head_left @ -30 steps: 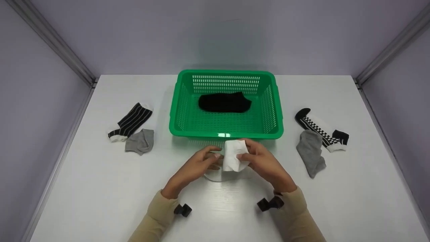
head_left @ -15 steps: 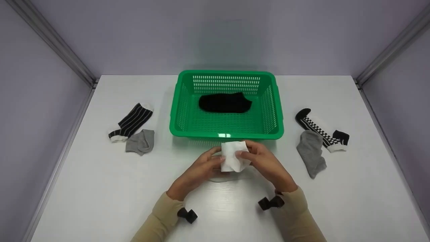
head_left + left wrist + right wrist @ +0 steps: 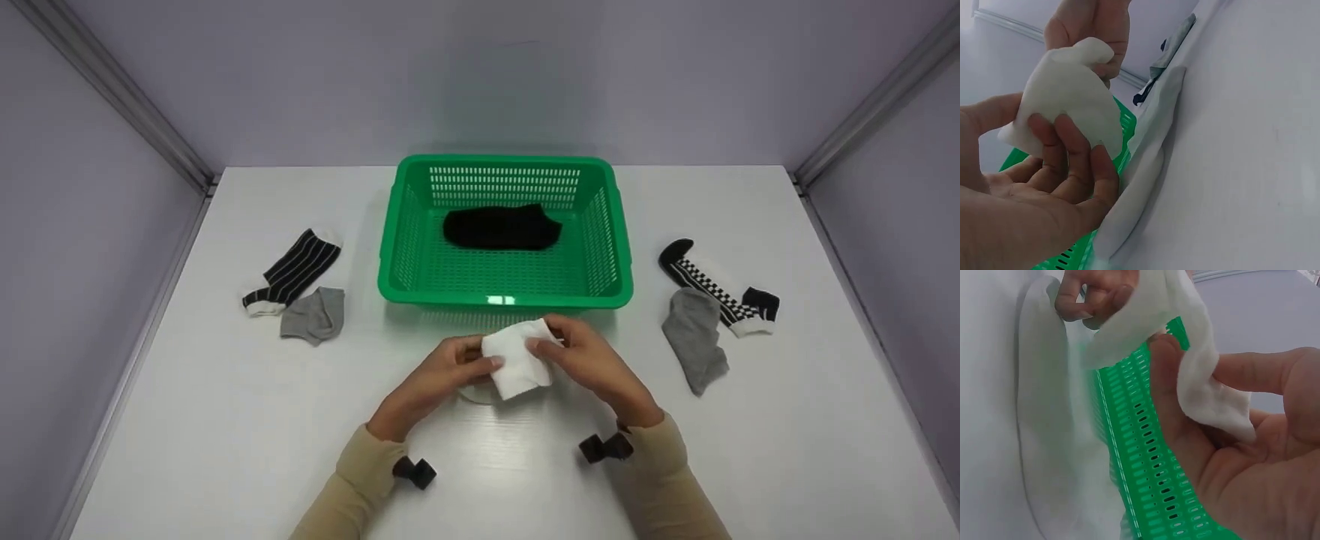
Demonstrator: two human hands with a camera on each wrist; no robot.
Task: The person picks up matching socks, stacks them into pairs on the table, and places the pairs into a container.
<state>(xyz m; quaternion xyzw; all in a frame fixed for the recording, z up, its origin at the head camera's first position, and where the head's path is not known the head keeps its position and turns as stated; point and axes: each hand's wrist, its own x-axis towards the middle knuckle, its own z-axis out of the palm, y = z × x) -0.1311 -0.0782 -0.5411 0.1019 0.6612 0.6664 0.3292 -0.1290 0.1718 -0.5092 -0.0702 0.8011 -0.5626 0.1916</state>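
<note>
Between both hands, in front of the basket, a white sock [image 3: 517,366] is held up in a bunched, squarish shape. My left hand [image 3: 435,380] pinches its left side, thumb on top; in the left wrist view the fingertips [image 3: 1075,135] press on the cloth. On the other side my right hand [image 3: 600,367] grips the sock with the thumb on the near face and fingers behind. Under the hands a second white sock [image 3: 1044,388] lies flat on the table, mostly hidden in the head view.
Behind the hands stands a green basket [image 3: 506,301] with a black sock [image 3: 502,227] inside. To the left lie a black striped sock [image 3: 300,266] and a grey sock [image 3: 313,316]. A checkered sock [image 3: 716,289] and another grey sock [image 3: 695,341] lie right.
My left hand, earlier loose beside the white sock, has closed on its left side. The sock has tilted and spread toward the lower left. My right hand keeps its grip.
</note>
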